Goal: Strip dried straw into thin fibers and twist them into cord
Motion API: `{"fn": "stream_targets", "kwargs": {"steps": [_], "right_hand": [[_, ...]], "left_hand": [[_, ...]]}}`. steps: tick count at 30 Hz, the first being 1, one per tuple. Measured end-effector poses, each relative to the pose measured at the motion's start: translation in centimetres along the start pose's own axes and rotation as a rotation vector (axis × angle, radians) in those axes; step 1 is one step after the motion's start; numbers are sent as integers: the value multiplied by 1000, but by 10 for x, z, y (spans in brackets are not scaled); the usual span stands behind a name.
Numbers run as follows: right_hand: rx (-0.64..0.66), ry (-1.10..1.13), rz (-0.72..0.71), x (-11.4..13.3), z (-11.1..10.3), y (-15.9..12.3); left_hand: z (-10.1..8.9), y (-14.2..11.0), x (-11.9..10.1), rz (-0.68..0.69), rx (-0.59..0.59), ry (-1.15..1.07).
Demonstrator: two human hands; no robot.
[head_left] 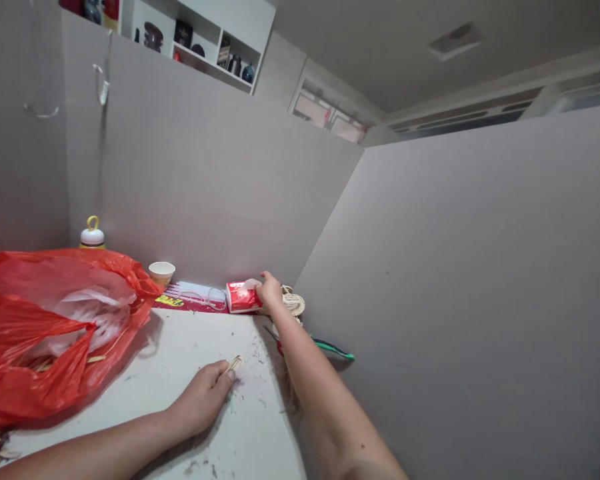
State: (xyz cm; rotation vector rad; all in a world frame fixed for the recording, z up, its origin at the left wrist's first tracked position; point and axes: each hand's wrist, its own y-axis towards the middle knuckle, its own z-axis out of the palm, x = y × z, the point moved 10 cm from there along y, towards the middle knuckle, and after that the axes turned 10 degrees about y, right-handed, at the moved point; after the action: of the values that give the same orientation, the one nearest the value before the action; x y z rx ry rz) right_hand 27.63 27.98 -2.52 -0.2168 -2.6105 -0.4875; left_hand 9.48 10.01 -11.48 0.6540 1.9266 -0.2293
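Observation:
My left hand (205, 395) rests on the white table (190, 353), fingers closed on a small bundle of thin wooden sticks (235, 363) that pokes out past the fingertips. My right hand (270, 290) is stretched to the far edge of the table, fingers pinched at a white tissue sticking out of a red and white tissue pack (242, 297). A coil of pale rope (295, 303) lies just right of that hand.
A big red plastic bag (55, 327) with sticks inside covers the table's left. A paper cup (161, 272), a white bottle with a yellow loop (92, 233) and a flat red package (190, 298) stand along the back. A green-handled tool (333, 349) lies under my right forearm. Grey partition walls close in.

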Motion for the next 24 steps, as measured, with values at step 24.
{"fn": "stream_targets", "kwargs": {"steps": [24], "right_hand": [[300, -361, 91, -127, -21, 55]], "left_hand": [[8, -1, -1, -47, 41, 22]]}}
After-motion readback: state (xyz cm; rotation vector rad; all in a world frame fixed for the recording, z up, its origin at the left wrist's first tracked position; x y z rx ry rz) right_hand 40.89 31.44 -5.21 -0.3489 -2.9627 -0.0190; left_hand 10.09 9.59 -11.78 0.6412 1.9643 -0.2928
